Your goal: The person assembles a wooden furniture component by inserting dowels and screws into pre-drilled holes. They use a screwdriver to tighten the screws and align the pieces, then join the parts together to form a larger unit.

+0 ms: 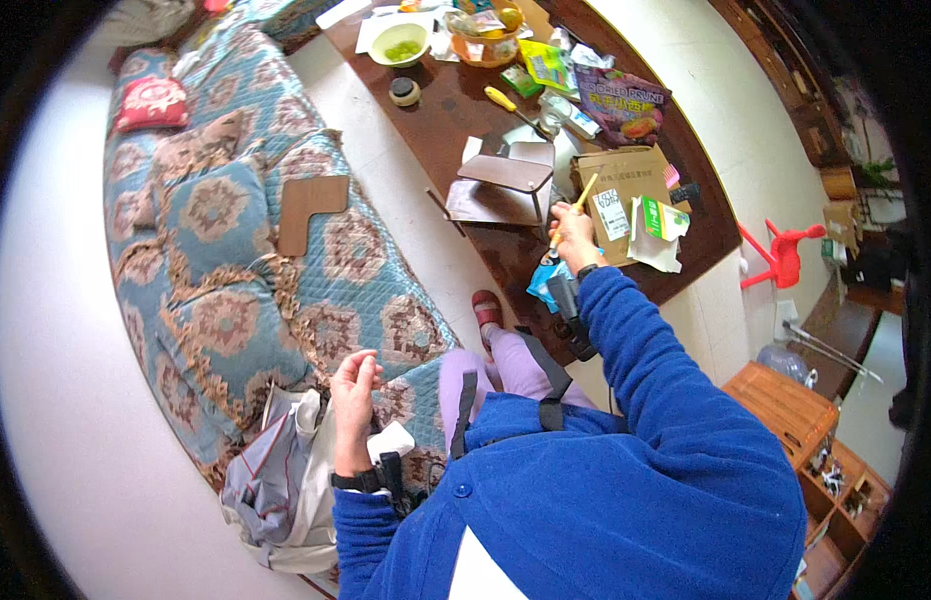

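My right hand (pixel 574 236) is over the near part of the dark table, closed round a slim yellow stick-like tool (pixel 588 192). The tool's far tip points up and away, and its exact kind does not show. Just left of that hand stands a brown board assembly (pixel 506 172) with flat panels set at angles. A blue packet (pixel 548 280) lies below the hand, and a cardboard box (pixel 626 165) is to its right. My left hand (pixel 354 395) hangs in the air by the sofa, fingers loosely bent and apart, with nothing visible in it.
On the patterned sofa (pixel 226 90) lies an L-shaped brown board (pixel 308 208). A yellow-handled tool (pixel 501 98), a bowl of green fruit (pixel 401 45), a fruit basket (pixel 483 50) and a purple snack bag (pixel 623 105) are on the table. A red stool (pixel 783 252) stands right.
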Demonstrator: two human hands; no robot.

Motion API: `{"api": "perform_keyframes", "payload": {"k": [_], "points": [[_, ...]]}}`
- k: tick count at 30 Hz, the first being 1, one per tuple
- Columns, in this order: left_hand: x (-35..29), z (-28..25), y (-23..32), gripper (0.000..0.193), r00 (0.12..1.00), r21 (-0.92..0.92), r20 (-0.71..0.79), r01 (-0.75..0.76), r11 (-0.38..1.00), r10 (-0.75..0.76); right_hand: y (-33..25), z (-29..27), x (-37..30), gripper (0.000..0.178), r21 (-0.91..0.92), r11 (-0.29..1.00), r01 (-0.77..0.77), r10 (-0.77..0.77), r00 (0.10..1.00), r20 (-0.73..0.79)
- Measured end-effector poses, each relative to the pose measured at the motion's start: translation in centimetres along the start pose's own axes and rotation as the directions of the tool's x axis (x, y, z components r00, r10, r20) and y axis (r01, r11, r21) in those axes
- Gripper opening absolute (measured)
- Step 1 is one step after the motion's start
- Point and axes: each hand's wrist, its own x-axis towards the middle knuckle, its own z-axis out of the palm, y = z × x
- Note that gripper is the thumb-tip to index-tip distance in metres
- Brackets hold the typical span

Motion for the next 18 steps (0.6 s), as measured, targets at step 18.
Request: {"api": "perform_keyframes", "payload": {"k": [18], "points": [[41.7,11.2,-3.7,0.095,0.873,0.556,0.486,-0.339,0.759,0.034,6.1,6.0,3.7,0.031,-0.511,0.804,0.304,-0.432,0.889,-0.151]]}}
